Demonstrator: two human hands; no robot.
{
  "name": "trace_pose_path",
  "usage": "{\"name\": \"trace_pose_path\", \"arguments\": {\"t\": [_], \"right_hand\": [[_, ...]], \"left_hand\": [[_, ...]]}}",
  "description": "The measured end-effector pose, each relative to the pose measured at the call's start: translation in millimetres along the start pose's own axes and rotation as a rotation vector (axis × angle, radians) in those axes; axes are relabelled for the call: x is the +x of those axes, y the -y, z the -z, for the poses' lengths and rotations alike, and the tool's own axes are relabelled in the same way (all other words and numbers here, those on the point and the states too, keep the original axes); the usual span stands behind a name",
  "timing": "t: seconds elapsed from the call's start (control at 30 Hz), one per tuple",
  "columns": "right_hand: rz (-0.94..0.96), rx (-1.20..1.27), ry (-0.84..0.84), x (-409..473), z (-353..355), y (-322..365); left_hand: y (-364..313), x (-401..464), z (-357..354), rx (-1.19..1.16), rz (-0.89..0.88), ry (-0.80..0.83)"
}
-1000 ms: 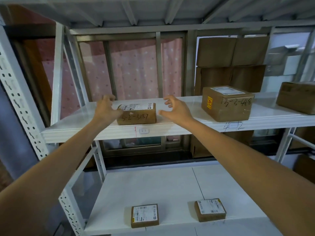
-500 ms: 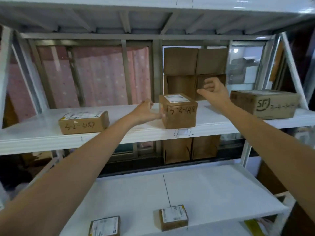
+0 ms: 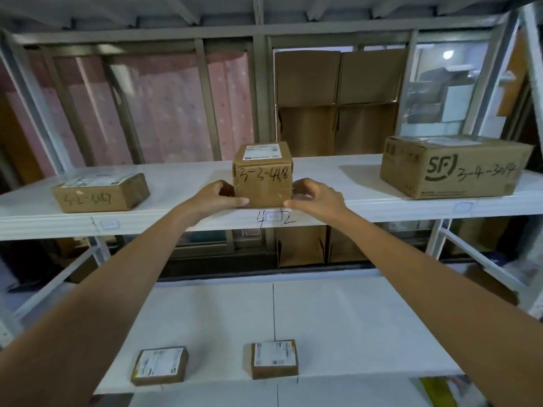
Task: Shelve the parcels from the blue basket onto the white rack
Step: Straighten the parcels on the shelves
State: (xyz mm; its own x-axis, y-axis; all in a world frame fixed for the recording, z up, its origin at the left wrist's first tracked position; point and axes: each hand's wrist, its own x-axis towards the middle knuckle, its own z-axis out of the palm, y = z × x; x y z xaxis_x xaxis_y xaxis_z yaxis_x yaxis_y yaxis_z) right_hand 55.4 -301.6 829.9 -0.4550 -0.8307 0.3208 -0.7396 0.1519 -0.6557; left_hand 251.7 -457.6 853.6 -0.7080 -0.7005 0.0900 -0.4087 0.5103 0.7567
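Note:
A brown cube-shaped parcel (image 3: 263, 174) marked "3-3-48" stands on the upper shelf of the white rack (image 3: 338, 183), near its front edge. My left hand (image 3: 216, 198) grips the parcel's lower left side, thumb along the front bottom edge. My right hand (image 3: 314, 196) grips its lower right side in the same way. A flat parcel (image 3: 101, 193) lies to the left on the same shelf, and a large SF carton (image 3: 454, 167) sits at the right. The blue basket is out of view.
Two small flat parcels (image 3: 160, 365) (image 3: 274, 359) lie at the front of the lower shelf (image 3: 338, 327). Flattened cardboard (image 3: 338, 101) leans behind the rack against the window. Slanted rack struts run at both sides.
My view has shifted right and centred on the cube parcel. Both hands have moved in from the air and now hold its lower sides.

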Motion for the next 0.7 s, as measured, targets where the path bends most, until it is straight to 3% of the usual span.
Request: {"name": "trace_pose_path", "arguments": {"t": [0.3,0.7], "right_hand": [[-0.026,-0.108,-0.067,12,-7,-3],[-0.046,-0.038,-0.094,-1,-4,4]], "left_hand": [[1,5,0,-0.022,0.011,-0.031],[8,8,-7,0.037,-0.038,-0.115]]}}
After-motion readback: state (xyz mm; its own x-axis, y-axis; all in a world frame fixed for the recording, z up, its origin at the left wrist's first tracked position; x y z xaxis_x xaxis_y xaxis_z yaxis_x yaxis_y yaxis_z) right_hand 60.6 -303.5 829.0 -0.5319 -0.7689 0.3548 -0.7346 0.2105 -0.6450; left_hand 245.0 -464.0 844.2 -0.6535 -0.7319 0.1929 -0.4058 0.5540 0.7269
